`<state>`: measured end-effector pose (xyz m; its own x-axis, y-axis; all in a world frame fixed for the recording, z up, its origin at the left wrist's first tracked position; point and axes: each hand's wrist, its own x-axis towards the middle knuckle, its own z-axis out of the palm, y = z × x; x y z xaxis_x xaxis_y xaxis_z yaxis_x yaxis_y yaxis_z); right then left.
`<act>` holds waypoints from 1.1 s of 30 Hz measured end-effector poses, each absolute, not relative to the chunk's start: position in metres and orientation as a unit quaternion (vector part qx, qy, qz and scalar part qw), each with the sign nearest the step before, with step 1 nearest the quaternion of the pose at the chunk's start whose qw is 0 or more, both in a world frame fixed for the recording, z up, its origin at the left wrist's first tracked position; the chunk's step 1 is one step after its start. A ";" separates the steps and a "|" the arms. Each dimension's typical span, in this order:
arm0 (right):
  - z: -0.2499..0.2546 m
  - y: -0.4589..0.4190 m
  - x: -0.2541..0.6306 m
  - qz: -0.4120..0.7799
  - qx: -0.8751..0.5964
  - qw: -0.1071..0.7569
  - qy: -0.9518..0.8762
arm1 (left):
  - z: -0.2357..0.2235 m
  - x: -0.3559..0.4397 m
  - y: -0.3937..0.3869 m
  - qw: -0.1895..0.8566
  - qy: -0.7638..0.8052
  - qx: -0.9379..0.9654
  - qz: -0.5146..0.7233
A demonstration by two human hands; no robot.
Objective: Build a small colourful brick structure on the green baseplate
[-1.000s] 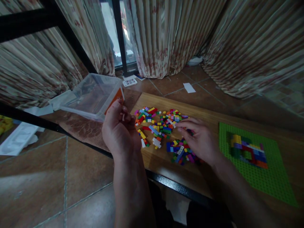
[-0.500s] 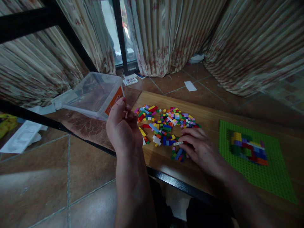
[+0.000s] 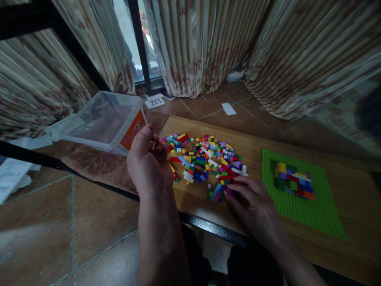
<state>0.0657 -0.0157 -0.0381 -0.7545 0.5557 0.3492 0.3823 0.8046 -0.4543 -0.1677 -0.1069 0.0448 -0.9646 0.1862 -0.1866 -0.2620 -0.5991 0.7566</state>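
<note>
My left hand [image 3: 151, 163] is raised at the pile's left side, fingers curled closed. Whatever they may hold is hidden. Just beyond it stands a clear plastic box [image 3: 89, 129] with an orange label; I cannot tell whether the hand touches it. Over the near right edge of a pile of loose toy building bricks [image 3: 205, 149] is my right hand [image 3: 253, 198]. Its thumb and fingers are apart, with the tips among the bricks and nothing visibly gripped. Red bricks [image 3: 228, 172] lie by its fingertips. A white brick [image 3: 212, 163] rests within the pile.
A green studded baseplate [image 3: 315, 216] carrying a low multicoloured brick build [image 3: 297, 182] lies on the wooden table [image 3: 190, 124] at right. The table has a black front edge [image 3: 208, 225]. Papers [image 3: 228, 109] lie on the tiled floor, before curtains [image 3: 178, 47].
The view has shifted, so the scene sits further left. My right hand has let go of a white brick and moved to the pile's near right edge. My left hand stays curled.
</note>
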 end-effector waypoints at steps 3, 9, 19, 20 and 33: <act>-0.045 -0.019 0.068 0.176 -0.286 0.269 -0.903 | 0.045 -0.167 -0.106 0.124 0.436 -0.046 0.890; -0.046 -0.009 0.070 0.193 -0.322 0.268 -0.887 | 0.046 -0.167 -0.106 0.125 0.425 -0.044 0.895; -0.045 -0.010 0.038 0.208 -0.333 0.291 -0.872 | 0.046 -0.165 -0.104 0.137 0.429 -0.046 0.892; -0.044 -0.013 0.035 0.213 -0.329 0.292 -0.872 | 0.046 -0.165 -0.104 0.137 0.429 -0.044 0.892; -0.044 -0.011 0.035 0.176 -0.334 0.296 -0.877 | 0.046 -0.164 -0.105 0.153 0.431 -0.034 0.889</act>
<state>0.0354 -0.0111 -0.0444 -0.6011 0.6905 0.4022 0.4816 0.7147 -0.5073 -0.1642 -0.1052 0.0464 -0.9508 0.2426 -0.1927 -0.3015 -0.5816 0.7556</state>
